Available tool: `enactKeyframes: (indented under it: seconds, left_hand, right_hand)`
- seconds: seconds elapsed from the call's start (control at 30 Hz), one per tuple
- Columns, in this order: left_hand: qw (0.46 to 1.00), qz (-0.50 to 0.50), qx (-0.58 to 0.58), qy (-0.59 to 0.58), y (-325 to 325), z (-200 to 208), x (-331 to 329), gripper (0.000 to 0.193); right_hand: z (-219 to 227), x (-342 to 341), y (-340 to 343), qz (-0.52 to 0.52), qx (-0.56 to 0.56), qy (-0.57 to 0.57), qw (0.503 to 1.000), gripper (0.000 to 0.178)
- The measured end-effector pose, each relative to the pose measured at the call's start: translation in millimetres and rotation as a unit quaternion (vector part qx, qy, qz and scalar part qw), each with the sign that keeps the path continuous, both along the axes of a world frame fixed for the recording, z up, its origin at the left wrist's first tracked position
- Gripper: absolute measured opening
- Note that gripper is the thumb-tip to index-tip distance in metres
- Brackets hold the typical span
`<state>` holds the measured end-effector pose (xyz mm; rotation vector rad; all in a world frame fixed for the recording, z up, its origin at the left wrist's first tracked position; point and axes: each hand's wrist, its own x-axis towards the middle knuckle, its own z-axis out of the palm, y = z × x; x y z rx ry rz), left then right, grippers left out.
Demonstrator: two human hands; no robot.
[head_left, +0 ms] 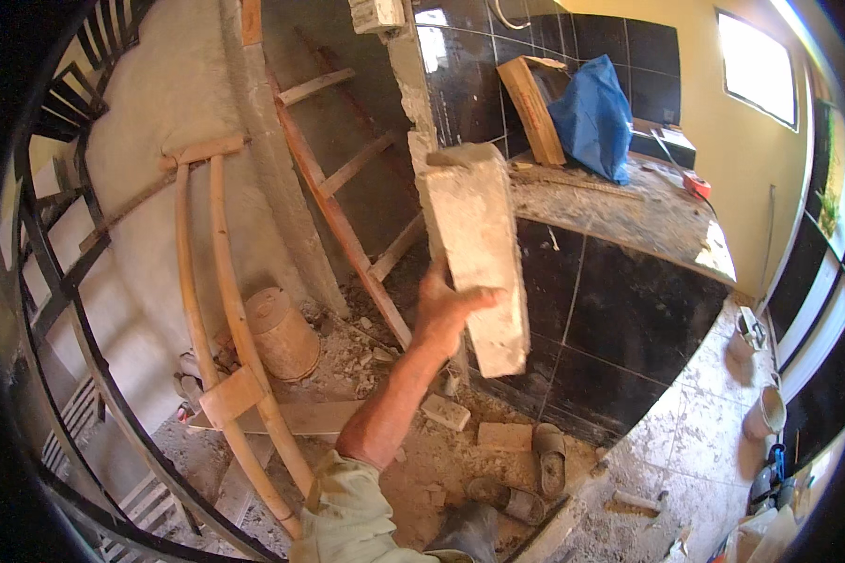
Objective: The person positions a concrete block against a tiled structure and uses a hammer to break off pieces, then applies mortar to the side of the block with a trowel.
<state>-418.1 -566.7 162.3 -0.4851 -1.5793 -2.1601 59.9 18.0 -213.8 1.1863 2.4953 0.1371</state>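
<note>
- We see one hand (446,310) raised in front of us, the forearm coming up from the lower edge out of a pale green sleeve (347,521). From its place in the picture alone we cannot say for sure which hand it is; the thumb lying toward the right suggests the left.
- That hand is closed around the lower half of a long pale block (479,253), thumb across the near face and fingers hidden behind it, probably so the heavy piece can be kept upright with one arm.
- The block stands nearly vertical, tilted a little, its top just beside the broken edge of a rough wall (413,84) above the hand.
- Our other hand is not in view.
- To the right of the hand runs a counter (629,211) with a dusty top and a dark tiled front; a blue bag (593,117) and a wooden board (532,108) lean at its far end.
- To the left of the hand a wooden ladder (343,202) leans on the wall, and farther left a curved wooden frame (211,310) stands by an overturned bucket (282,333).
- Below the hand the floor is strewn with rubble, a small brick (504,436) and a pair of sandals (535,479).
</note>
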Motion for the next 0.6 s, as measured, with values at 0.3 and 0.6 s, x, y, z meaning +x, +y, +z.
enactKeyframes:
  seconds: [0.3, 0.6]
  left_hand:
    - [0.985, 0.170, -0.036, 0.014, -123, 94, -108, 0.068]
    - [0.960, 0.273, -0.058, -0.001, -153, 168, -159, 0.065]
  right_hand:
    - [45, -203, -7, 0.073, -0.085, 0.131, 0.985, 0.045]
    - [103, -321, -59, 0.154, -0.119, 0.152, 0.969, 0.043]
